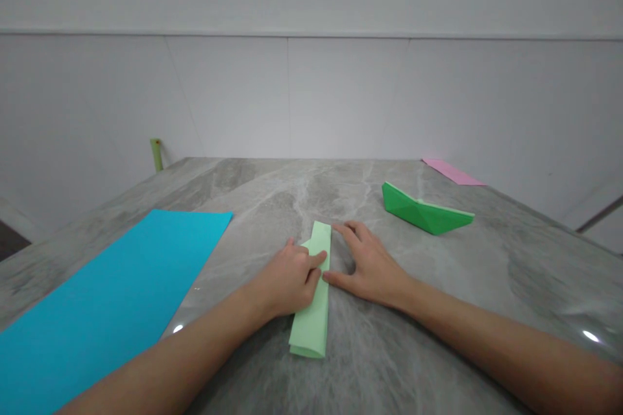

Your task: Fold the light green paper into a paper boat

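Under left fingers [318, 260], folded paper [316, 312]

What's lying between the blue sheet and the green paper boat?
In the head view, the pale green folded paper lies between them, left hand on it, right hand at its edge.

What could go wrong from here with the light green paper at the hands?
The light green paper might skew: the left hand seems to press on it, while the right hand is only at its right edge. Its layers look slightly parted at the near end, so a fold could set unevenly. The left forearm overlaps the blue sheet in this view and might drag it, if they touch.
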`<state>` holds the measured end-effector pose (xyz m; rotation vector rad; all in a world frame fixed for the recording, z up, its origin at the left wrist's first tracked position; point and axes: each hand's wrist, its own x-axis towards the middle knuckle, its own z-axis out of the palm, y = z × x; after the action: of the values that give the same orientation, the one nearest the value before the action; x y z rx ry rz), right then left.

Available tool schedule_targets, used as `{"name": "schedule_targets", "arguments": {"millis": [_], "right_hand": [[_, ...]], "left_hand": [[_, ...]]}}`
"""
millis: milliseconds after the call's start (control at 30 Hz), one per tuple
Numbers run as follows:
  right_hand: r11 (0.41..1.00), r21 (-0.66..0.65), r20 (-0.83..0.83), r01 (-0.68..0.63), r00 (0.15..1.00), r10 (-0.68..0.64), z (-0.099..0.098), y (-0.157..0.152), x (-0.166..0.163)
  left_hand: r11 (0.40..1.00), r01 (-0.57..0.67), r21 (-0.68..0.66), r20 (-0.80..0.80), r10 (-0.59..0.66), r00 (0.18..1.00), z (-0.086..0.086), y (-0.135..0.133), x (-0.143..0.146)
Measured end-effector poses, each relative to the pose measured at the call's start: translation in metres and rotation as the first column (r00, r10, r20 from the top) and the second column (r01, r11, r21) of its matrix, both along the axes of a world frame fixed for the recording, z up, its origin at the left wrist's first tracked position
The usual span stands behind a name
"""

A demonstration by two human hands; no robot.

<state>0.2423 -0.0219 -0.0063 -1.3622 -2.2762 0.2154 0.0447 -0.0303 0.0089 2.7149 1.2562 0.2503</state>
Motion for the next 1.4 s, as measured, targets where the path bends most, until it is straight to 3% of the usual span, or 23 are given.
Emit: {"name": "schedule_targets", "arguments": {"millis": [200,667,967,1400], "right_hand": [[1.000,-0.019,-0.007,-0.010,1.000,0.009,0.000,-0.007,-0.002],[0.978,-0.200,0.075,-0.061,0.994,0.077,0.010,-0.032,-0.006],[0.906,-0.414,0.113,-0.085,0.983,0.143,0.029,-0.054,-0.018],[0.907,-0.416,0.027,-0.059,0.997,0.077,0.028,-0.051,-0.018]], "left_hand": [[1.000,0.009,-0.009,-0.011,-0.009,1.000,0.001,-0.001,0.000],[1.000,0.023,0.019,-0.014,-0.023,1.000,-0.001,-0.002,0.001],[1.000,0.025,-0.004,-0.002,-0.025,1.000,0.002,-0.003,0.001],[0.977,0.034,0.209,0.013,-0.038,0.999,-0.005,-0.008,-0.006]]}}
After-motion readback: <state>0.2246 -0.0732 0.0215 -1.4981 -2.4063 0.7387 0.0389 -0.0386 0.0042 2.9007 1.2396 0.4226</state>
